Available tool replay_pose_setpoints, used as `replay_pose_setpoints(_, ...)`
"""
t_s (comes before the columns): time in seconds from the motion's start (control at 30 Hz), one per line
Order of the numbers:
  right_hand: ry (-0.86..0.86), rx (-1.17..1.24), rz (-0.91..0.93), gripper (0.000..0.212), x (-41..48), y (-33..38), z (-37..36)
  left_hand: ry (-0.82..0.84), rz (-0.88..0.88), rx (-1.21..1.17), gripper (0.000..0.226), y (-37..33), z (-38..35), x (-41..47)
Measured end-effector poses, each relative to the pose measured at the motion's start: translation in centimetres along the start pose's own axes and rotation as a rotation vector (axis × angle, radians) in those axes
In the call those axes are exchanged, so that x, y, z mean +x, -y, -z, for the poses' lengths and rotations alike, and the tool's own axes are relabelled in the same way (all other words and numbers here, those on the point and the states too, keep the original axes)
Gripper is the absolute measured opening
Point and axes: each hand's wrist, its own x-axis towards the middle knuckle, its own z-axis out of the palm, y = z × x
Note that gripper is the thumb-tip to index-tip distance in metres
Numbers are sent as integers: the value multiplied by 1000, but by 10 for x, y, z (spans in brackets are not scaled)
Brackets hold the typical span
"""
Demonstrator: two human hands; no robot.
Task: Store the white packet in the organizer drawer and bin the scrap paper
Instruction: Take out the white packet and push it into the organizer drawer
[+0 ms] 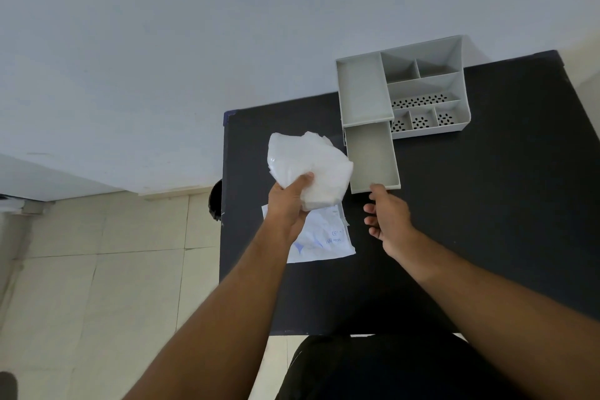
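My left hand (pixel 287 203) grips a crumpled white packet (pixel 310 162) and holds it above the black table, just left of the pulled-out grey drawer (pixel 371 156). The drawer sticks out from the grey organizer (pixel 402 88) and has nothing in it. My right hand (pixel 388 214) rests at the drawer's front edge, thumb touching it, fingers loosely curled. A flat sheet of scrap paper with blue print (pixel 324 237) lies on the table under my left hand, partly hidden by it.
The black table (pixel 487 221) stands against a pale wall. A dark round bin (pixel 216 200) peeks out beside the table's left edge, over a tiled floor. The organizer has several open compartments, some with perforated bottoms.
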Motion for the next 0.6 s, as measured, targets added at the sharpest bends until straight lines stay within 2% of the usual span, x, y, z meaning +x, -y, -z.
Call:
replay_pose_setpoints(0.1,130,72,-16,42,-10,0,-3,120,64,-13,39,-2,-3,-6)
replay_pose_setpoints(0.2,314,268,9,53,-11,5,-2,243,126,53,44,-2,-7,-12)
replay_pose_setpoints(0.3,402,398,110,49,-12,16,6,264,146,202,41,3,-13,-13)
replay_pose_setpoints(0.4,293,222,273,32,-9,26,16,186,67,472,35,8,-23,-14)
replay_pose_setpoints(0.47,194,21,363,29,-5,30,22,107,-20,657,37,12,-32,-14)
replay_pose_setpoints(0.6,46,-239,517,27,-1,37,28,-40,-148,832,48,24,-49,-8)
